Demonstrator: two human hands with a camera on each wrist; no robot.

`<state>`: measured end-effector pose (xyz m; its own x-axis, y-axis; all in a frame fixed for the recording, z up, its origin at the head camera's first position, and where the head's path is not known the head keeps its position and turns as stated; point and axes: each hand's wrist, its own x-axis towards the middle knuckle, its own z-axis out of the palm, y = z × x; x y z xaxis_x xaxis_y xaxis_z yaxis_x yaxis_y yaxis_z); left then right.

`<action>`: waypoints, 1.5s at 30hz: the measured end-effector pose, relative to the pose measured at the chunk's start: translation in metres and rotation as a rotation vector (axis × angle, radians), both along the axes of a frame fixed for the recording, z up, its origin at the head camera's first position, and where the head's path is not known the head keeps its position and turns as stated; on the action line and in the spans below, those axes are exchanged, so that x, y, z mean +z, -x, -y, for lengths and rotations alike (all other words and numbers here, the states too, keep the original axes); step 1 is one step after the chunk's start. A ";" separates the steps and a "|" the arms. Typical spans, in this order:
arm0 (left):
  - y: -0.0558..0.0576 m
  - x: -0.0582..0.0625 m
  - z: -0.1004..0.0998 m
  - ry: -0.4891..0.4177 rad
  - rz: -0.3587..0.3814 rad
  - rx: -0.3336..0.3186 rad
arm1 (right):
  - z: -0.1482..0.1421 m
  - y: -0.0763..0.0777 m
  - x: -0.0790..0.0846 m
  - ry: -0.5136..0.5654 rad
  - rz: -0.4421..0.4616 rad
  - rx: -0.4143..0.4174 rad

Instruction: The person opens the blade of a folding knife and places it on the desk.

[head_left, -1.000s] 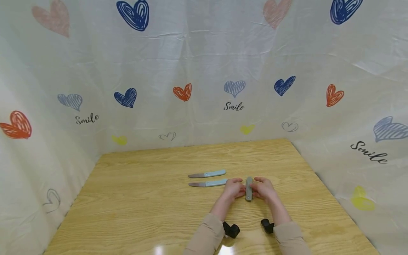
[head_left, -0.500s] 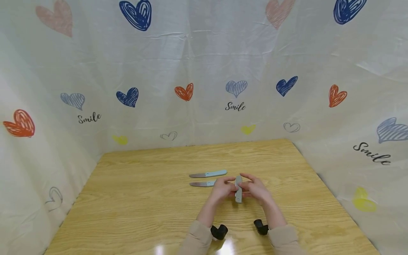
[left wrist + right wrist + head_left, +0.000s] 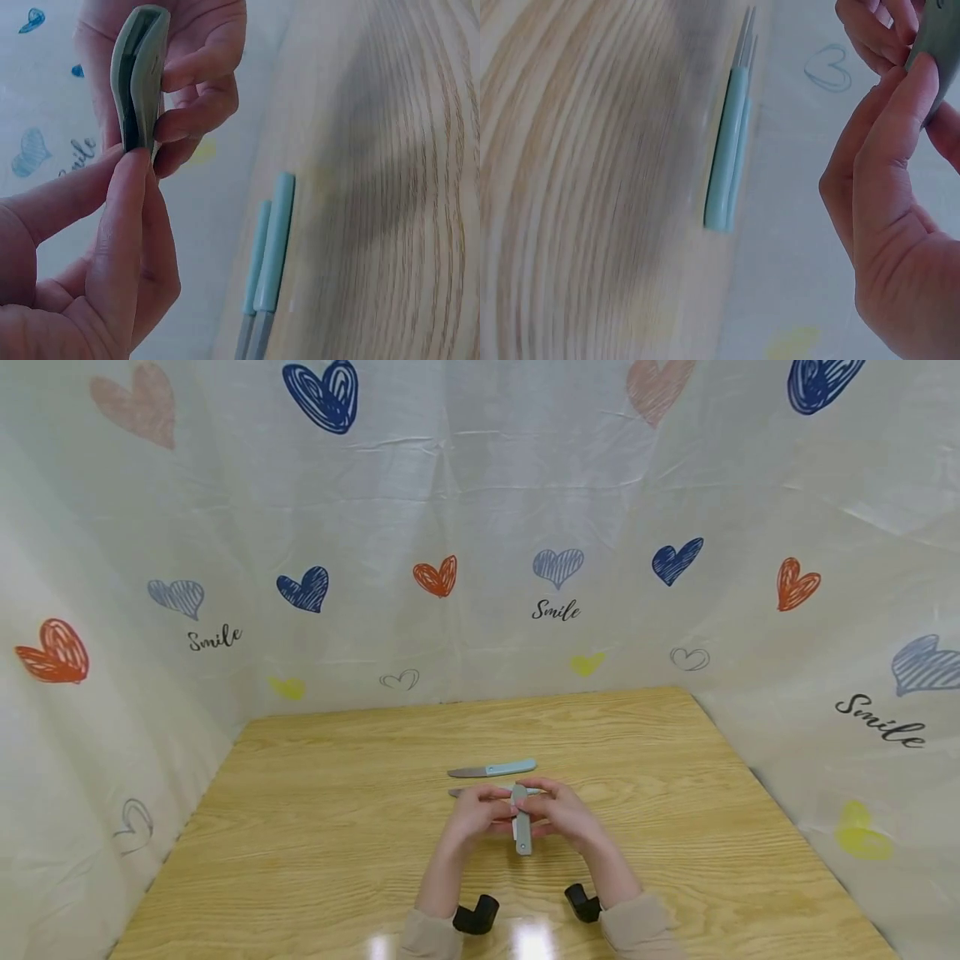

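A grey-green folding knife [image 3: 522,838] is held above the table between both hands, its long side pointing toward me. In the left wrist view, the slot along the knife's handle [image 3: 150,67] faces the camera, with a dark strip inside. My left hand [image 3: 471,817] pinches the knife's slotted edge between thumb and fingertips. From the other side my right hand [image 3: 564,815] grips the handle, thumb on its face. Behind the hands lie two knives with light blue handles: the farther knife [image 3: 492,768] shows whole, while the nearer knife [image 3: 456,792] is mostly covered by the hands.
The wooden table [image 3: 315,827] reaches back to a white curtain [image 3: 480,510] printed with hearts, which also hangs along both sides. Black wrist mounts stick out inward from the left wrist [image 3: 477,915] and the right wrist [image 3: 582,903].
Both hands have carried the folding knife left and slightly toward me. The left hand, earlier beside it, now pinches its edge. The nearer blue-handled knife has become mostly covered.
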<state>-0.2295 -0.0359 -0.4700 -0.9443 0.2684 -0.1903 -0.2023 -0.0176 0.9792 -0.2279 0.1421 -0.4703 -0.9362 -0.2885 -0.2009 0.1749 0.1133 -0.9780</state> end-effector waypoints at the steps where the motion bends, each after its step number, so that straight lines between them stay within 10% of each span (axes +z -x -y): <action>1: 0.000 -0.002 0.004 -0.011 0.006 -0.007 | 0.003 0.000 0.000 0.005 -0.003 0.006; 19: -0.005 -0.027 0.028 -0.136 0.043 0.041 | 0.023 -0.001 -0.012 0.069 0.015 -0.007; 45: -0.012 -0.023 0.032 -0.119 0.033 0.159 | 0.020 0.000 -0.020 0.133 0.014 -0.120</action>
